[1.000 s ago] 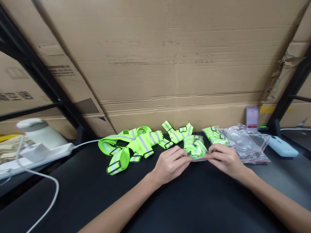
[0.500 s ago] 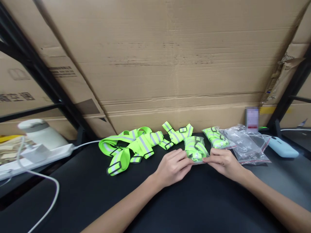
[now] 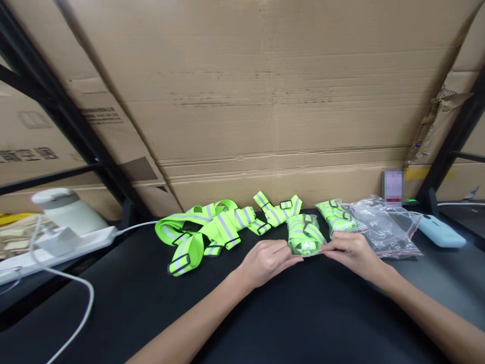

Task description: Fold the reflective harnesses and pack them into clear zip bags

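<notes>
A clear zip bag (image 3: 305, 233) with a folded neon-green reflective strap inside lies on the black table in front of me. My left hand (image 3: 268, 260) pinches the near left corner of this bag. At its near right corner, the fingertips of my right hand (image 3: 350, 250) are closed on the bag's edge. Just behind my right hand rests a second filled bag (image 3: 336, 215), also with green strap in it. Loose reflective straps (image 3: 215, 225) with black buckles are spread out to the left of the bags.
Flat clear zip bags (image 3: 382, 227) lie at the right, beside a light blue device (image 3: 441, 231). On the left are a white bottle (image 3: 70, 208), a power strip (image 3: 79, 245) and a looping white cable (image 3: 89, 298). Cardboard (image 3: 273, 101) stands behind the table.
My right hand has slid slightly right along the bag's near edge, and my left hand has shifted slightly left. The loose straps lie as before.
</notes>
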Tool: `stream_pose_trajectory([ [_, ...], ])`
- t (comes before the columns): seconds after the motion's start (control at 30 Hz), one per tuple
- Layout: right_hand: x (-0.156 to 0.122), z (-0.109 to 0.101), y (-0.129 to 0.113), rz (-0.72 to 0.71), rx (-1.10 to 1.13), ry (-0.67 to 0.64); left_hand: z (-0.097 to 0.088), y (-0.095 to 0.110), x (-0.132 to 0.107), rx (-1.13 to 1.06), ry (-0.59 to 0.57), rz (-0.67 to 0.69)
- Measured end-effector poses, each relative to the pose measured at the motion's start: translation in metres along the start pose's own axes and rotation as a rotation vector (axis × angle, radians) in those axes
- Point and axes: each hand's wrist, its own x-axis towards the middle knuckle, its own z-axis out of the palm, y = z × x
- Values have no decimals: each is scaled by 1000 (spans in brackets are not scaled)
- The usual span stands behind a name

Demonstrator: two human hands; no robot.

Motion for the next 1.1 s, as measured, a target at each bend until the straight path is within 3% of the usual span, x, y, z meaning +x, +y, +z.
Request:
stream_pose_trajectory([
  [0.13, 1, -1, 0, 7, 24, -4, -2, 1, 2, 6, -12, -13],
  [0.47, -4, 0, 2, 156, 88, -17, -2, -7, -4, -18, -171, -71],
  [0.7, -2, -2, -1, 276, 45, -147, -3, -6, -4, -104, -355, -66],
  [0.9, -2, -2, -7, 292, 16, -307, 0, 1, -2, -257, -397, -174],
  [1.1, 1, 0, -10, 237, -1, -280, -1, 8, 2, -392, -413, -300],
])
